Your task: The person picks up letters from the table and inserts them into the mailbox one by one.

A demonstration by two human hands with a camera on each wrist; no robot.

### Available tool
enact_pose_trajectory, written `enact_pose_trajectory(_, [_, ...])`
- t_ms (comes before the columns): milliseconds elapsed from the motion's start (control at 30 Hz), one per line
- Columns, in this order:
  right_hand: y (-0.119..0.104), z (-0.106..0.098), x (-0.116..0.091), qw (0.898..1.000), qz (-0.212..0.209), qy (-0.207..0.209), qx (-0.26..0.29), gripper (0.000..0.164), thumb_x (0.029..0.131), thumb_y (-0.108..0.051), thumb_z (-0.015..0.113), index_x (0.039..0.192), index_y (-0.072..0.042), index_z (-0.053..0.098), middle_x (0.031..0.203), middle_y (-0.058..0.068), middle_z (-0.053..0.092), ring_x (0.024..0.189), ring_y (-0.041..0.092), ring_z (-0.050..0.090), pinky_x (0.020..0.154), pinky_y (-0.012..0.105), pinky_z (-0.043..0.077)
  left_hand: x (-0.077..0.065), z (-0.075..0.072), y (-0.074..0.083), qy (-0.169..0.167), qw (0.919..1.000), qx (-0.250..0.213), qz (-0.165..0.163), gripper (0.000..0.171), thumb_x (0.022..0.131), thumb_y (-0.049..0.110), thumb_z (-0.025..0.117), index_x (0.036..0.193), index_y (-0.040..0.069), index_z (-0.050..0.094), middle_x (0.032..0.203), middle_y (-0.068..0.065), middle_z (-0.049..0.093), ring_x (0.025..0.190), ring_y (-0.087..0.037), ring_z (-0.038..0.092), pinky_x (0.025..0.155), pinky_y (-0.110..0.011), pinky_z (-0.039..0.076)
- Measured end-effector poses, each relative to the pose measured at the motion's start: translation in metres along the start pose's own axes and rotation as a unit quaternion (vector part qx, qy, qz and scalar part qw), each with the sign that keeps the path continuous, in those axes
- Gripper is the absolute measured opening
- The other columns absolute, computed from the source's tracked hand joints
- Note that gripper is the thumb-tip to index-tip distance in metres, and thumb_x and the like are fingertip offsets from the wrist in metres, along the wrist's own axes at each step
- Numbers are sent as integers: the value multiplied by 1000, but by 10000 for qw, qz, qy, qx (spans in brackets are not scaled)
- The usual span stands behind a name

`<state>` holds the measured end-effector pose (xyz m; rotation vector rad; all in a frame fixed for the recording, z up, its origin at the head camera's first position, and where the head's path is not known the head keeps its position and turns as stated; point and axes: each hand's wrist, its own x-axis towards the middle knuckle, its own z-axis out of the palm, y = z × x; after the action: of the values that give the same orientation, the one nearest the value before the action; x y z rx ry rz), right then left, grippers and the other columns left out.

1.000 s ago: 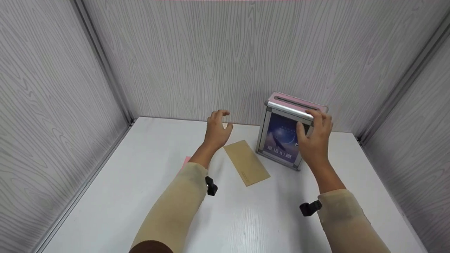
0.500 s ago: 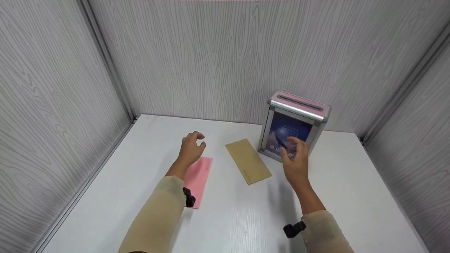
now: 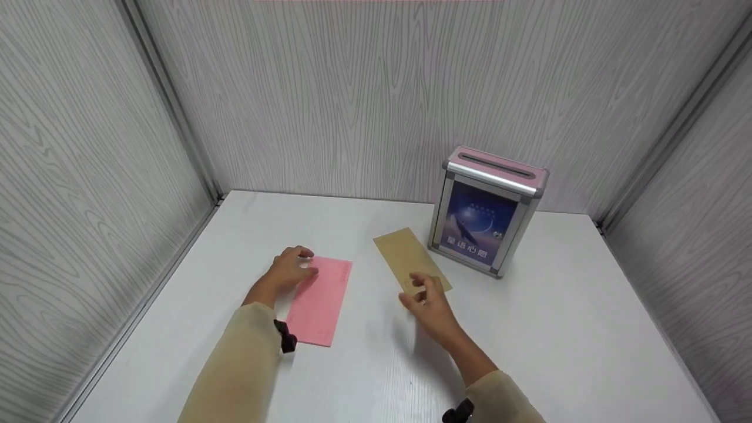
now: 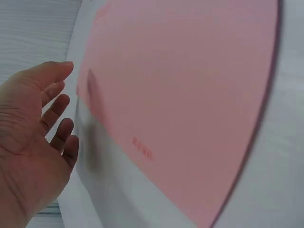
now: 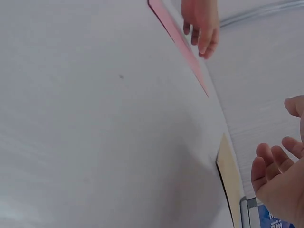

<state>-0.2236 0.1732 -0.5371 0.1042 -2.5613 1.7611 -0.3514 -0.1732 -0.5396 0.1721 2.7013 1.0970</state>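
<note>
A pink envelope (image 3: 325, 299) with faint printed characters lies flat on the white table. My left hand (image 3: 288, 270) hovers at its upper left corner, fingers loosely bent and holding nothing. In the left wrist view, a gap shows between the fingertips (image 4: 66, 127) and the pink paper (image 4: 185, 85). To the right lies a tan envelope (image 3: 405, 255), turned at a slant. Over its lower end hangs my right hand (image 3: 432, 308), thumb and fingers apart with nothing between them. The right wrist view shows this hand (image 5: 280, 175) raised above the table, near the tan envelope (image 5: 230, 178).
Behind the tan envelope stands an upright metal-framed box (image 3: 484, 217) with a slotted pink top and a dark blue picture on its front. Grey wood-grain panels (image 3: 352, 106) wall the white table (image 3: 558, 329) at the back and both sides.
Both hands have come down and back toward the person. The left went from the back to the pink envelope, uncovering it; the right left the box's front and moved left over the tan envelope.
</note>
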Motion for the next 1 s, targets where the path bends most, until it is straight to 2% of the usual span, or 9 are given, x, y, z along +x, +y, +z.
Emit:
enact_pose_trajectory(167, [0, 22, -10, 9951, 141, -954, -232, 64, 103, -32, 77, 154, -6, 49, 147, 21, 49, 116, 28, 61, 90, 33, 57, -6, -8, -11, -534, 9985, 60, -122, 67, 102, 35, 76, 161, 21, 47, 171, -17, 35, 161, -42, 34, 132, -67, 28])
enact_pose_trajectory(300, [-1, 32, -16, 9871, 246, -1535, -372, 66, 100, -36, 79, 153, -8, 50, 147, 18, 51, 118, 26, 59, 94, 36, 55, 1, -12, -10, -864, 9953, 332, -283, 80, 96, 37, 83, 165, 30, 41, 172, -17, 31, 158, -42, 36, 130, -72, 28])
enact_pose_trajectory(433, [1, 39, -18, 9786, 161, -1954, -633, 66, 98, -35, 82, 151, -8, 53, 141, 15, 55, 118, 24, 57, 98, 39, 52, 10, -16, -5, -1198, 9897, 641, -451, 90, 93, 36, 85, 168, 34, 35, 173, -16, 31, 156, -43, 38, 127, -75, 30])
enact_pose_trajectory(533, [2, 43, -18, 9722, 25, -2187, -832, 67, 96, -35, 84, 150, -7, 55, 136, 12, 58, 119, 23, 55, 104, 40, 50, 13, -19, -2, -1419, 9845, 897, -512, 92, 92, 36, 86, 168, 37, 33, 172, -14, 32, 155, -44, 38, 125, -76, 32])
enact_pose_trajectory(667, [3, 44, -17, 9653, -62, -2407, -1012, 69, 93, -34, 87, 149, -9, 55, 134, 9, 57, 121, 20, 50, 109, 41, 46, 16, -24, 1, -1591, 9800, 1078, -508, 89, 92, 35, 86, 165, 35, 35, 171, -13, 32, 154, -42, 38, 123, -74, 34])
enact_pose_trajectory(900, [2, 47, -12, 9580, -95, -2538, -1332, 70, 90, -33, 90, 148, -13, 56, 133, 8, 55, 120, 21, 48, 108, 43, 45, 19, -22, 5, -1534, 9754, 1339, -845, 94, 85, 45, 91, 161, 36, 37, 166, -12, 37, 142, -39, 46, 120, -71, 40])
enact_pose_trajectory(1000, [1, 50, -12, 9570, -182, -2503, -1455, 71, 88, -32, 91, 148, -13, 57, 131, 9, 56, 118, 21, 48, 105, 42, 45, 17, -20, 6, -1526, 9753, 1401, -773, 94, 84, 47, 91, 160, 33, 37, 165, -16, 36, 140, -40, 48, 119, -70, 42])
